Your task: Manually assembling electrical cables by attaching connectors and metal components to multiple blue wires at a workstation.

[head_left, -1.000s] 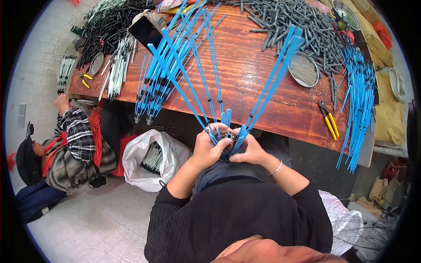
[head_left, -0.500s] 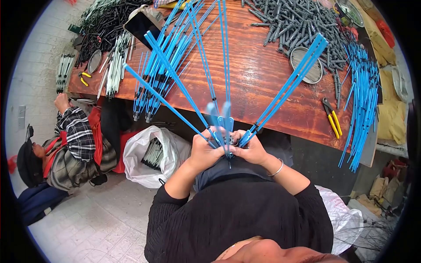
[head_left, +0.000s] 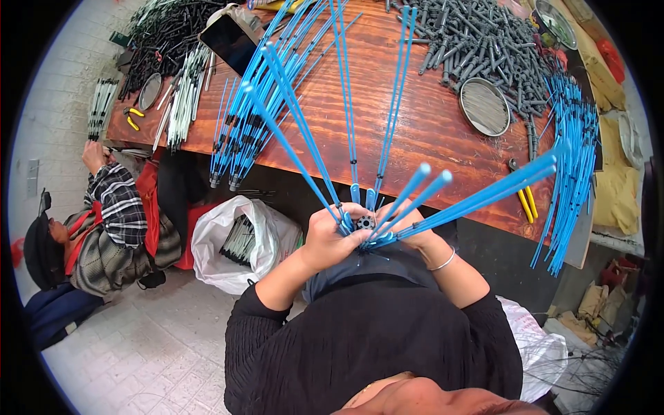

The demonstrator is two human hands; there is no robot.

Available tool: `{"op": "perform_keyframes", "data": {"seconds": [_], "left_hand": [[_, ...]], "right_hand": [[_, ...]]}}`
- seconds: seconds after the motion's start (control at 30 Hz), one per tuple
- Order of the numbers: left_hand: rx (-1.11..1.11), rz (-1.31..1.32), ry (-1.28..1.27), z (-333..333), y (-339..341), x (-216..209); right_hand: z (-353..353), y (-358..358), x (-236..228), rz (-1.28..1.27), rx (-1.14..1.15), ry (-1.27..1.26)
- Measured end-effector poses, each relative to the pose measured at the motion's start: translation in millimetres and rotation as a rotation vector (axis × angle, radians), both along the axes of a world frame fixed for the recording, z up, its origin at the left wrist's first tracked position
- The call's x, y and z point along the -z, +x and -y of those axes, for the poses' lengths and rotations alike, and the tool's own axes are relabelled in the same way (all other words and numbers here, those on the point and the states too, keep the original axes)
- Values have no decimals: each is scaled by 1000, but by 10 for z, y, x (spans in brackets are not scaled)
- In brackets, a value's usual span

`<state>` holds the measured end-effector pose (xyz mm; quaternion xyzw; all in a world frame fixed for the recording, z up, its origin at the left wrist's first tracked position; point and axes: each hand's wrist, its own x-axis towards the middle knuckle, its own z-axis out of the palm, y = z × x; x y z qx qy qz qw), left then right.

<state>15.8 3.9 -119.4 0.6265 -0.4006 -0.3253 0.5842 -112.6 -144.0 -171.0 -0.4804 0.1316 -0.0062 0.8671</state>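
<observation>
A partly spread umbrella frame with long blue ribs (head_left: 301, 114) is held at my lap, below the table edge. Its dark round hub (head_left: 365, 222) lies between my hands, with the ribs fanning out around it. My left hand (head_left: 330, 234) is closed on the hub's left side, the thumb reaching across its near edge. On the other side my right hand (head_left: 413, 234) grips the frame at the rib ends, its fingers partly covered by the ribs. Several ribs lean right over my right wrist. Small black joints show along them.
Blue rib bundles lie on the wooden table (head_left: 373, 83) and at its right end (head_left: 573, 138). Grey shafts (head_left: 477, 48) pile up near a round dish (head_left: 484, 106). Yellow-handled pliers (head_left: 528, 197) rest near the edge. A white sack (head_left: 207, 245) and a co-worker (head_left: 114, 221) are at left.
The umbrella frame has turned in my hands. Ribs that stood blurred in front of the hub now lean right, and the left and far ribs have swung rightward. Both hands still hold it.
</observation>
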Motion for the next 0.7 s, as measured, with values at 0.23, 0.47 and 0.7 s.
{"op": "perform_keyframes", "data": {"seconds": [0.23, 0.47, 0.7], "left_hand": [[-47, 361, -102, 13, -26, -66], [99, 396, -48, 84, 74, -36], [-367, 747, 137, 38, -80, -127]], "right_hand": [[-176, -43, -157, -121, 209, 22], [-52, -65, -208, -120, 104, -1], [-87, -114, -191, -125, 160, -279]]}}
